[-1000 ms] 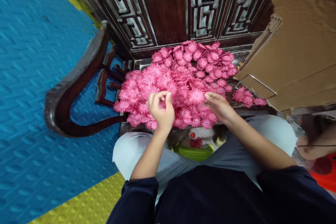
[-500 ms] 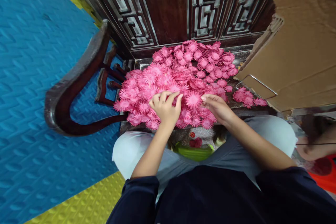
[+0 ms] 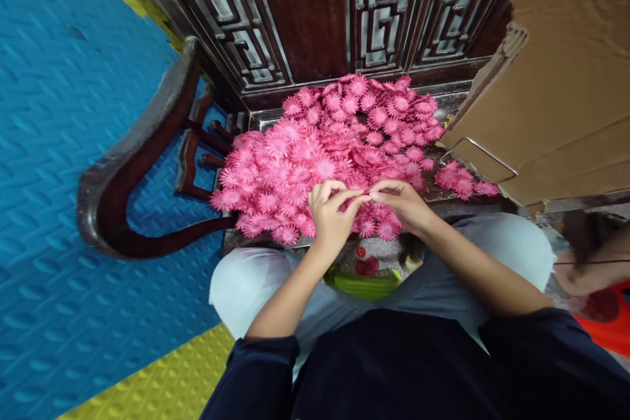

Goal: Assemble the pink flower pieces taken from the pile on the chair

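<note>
1. A heap of pink, fringed paper flower heads (image 3: 335,138) is piled on the seat of a dark carved wooden chair (image 3: 142,144), directly in front of the person's knees.
2. The left hand (image 3: 332,213) is held at the near edge of the heap, its fingers curled and its thumb and forefinger pressed together in a pinch on a pink flower piece at the middle of the heap's front.
3. The right hand (image 3: 403,200) is met there fingertip to fingertip, its thumb and forefinger likewise pinched on the same spot; what exactly is gripped between them is too small to tell.
4. A few loose pink flowers (image 3: 460,180) are seen lying apart from the heap, to the right, just beside a thin bent metal wire (image 3: 480,152).
5. A large brown cardboard sheet (image 3: 566,79) is leaned over the right side of the seat.
6. A green container holding red bits (image 3: 367,279) is glimpsed below the seat, between the person's knees.
7. The chair is surrounded by blue foam floor mats (image 3: 59,111), with a yellow mat (image 3: 162,374) near the left knee.
</note>
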Demonstrator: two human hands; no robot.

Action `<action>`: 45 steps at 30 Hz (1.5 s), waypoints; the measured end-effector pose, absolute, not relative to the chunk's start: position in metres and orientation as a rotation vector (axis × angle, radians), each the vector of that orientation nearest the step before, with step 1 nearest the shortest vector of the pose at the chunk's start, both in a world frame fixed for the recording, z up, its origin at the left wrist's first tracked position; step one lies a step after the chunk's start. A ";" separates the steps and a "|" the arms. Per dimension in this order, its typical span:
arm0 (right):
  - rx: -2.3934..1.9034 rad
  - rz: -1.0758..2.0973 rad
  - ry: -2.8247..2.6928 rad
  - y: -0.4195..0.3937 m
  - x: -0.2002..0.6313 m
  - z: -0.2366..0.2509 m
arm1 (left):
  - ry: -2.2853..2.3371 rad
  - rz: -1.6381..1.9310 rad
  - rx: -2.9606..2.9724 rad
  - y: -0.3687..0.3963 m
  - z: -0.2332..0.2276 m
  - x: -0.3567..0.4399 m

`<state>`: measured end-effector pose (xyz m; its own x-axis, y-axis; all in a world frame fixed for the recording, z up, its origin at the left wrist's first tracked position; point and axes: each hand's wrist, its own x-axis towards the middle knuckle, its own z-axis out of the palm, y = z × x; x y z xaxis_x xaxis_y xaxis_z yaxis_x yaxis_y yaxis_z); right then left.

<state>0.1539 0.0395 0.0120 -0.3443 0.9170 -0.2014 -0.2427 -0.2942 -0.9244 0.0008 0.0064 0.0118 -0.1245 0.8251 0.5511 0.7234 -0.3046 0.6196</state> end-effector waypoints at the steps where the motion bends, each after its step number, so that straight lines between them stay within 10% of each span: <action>1: -0.992 1.766 -1.075 0.040 0.154 0.010 | 1.773 1.418 2.002 0.008 0.011 -0.001; 45: -0.978 1.576 -1.292 0.035 0.152 0.019 | 1.608 1.286 1.709 0.005 0.025 -0.003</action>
<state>0.1523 0.0354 0.0186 -0.3297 0.9426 -0.0522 -0.1335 -0.1013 -0.9859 -0.0028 0.0048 0.0248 -0.1212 0.9426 0.3112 0.5108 -0.2096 0.8338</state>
